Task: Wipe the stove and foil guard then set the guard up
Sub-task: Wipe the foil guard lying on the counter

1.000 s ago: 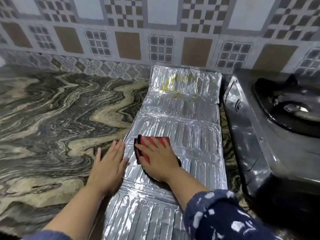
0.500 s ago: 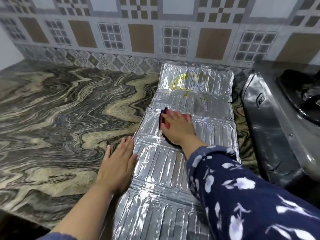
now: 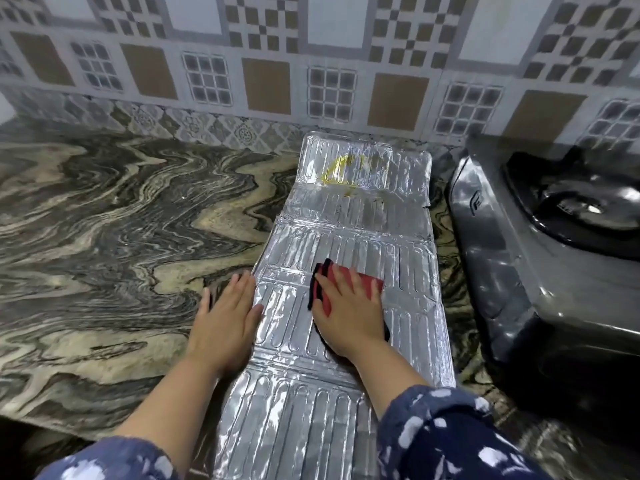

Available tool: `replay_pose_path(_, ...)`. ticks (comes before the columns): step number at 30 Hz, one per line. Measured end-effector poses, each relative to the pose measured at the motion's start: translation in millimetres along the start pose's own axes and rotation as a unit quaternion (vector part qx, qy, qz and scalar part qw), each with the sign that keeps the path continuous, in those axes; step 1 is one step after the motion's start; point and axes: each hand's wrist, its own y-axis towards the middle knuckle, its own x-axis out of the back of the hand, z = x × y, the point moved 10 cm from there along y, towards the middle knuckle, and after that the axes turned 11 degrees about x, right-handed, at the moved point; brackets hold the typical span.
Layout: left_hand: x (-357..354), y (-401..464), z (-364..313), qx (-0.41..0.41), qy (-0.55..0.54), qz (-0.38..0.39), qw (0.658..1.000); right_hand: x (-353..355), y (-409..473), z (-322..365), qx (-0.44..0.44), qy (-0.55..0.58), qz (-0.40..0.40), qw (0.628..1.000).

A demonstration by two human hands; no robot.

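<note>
My left hand lies flat, fingers spread open, gripping nothing, half on the counter and half pinning the left edge of the foil guard. The guard lies unfolded, flat, its long axis running from the counter's front edge to the tiled back wall. My right hand presses the red cloth flat on a middle panel. Yellow stain at the far panel remains, so wiping looks part-done; guard not yet stood beside the stove.
</note>
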Motion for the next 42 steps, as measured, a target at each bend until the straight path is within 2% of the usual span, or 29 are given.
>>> replay_pose_path(6, 1, -16, 16, 0.002, 0.012, 0.000, 1.000, -10, -17, 30, 0.005, 0.024, 0.002, 1.000)
replay_pose_path(14, 9, -29, 23, -0.007, 0.033, 0.018, 0.999, 0, -34, 31, 0.086, 0.018, -0.011, 0.996)
replay_pose_path(18, 21, -4, 16, -0.019, 0.033, 0.005, 0.999, -5, -27, 33, 0.125, 0.016, 0.022, 0.992)
replay_pose_path(25, 13, 78, -11, 0.005, -0.003, 0.036, 0.999, -4, -6, 32, 0.150, 0.021, 0.021, 0.988)
replay_pose_path(34, 2, 84, -12, -0.008, -0.005, 0.002, 1.000, 5, 86, -2, 0.096, 0.002, 0.009, 0.995)
replay_pose_path(42, 8, 81, -14, -0.004, -0.022, -0.021, 1.000, 10, 176, 2, 0.060, -0.003, -0.001, 0.998)
